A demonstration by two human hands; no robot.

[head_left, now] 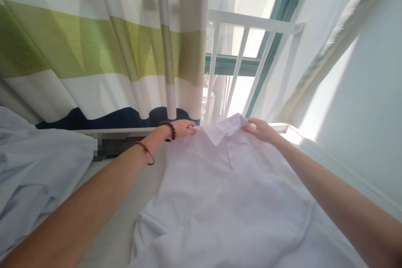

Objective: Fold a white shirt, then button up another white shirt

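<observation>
A white collared shirt (226, 192) lies spread on a pale flat surface, its collar pointing away from me toward the window. My left hand (184, 127) pinches the shirt at the left shoulder beside the collar; a dark bead bracelet and a thin red cord sit on that wrist. My right hand (260, 129) grips the shirt at the right side of the collar, fingers curled over the fabric edge.
A striped curtain (103, 50) in white, green and navy hangs at the back left. A white barred rail (251, 21) crosses the window behind the shirt. Light blue cloth (34, 167) is bunched at the left. A white wall (364, 104) runs along the right.
</observation>
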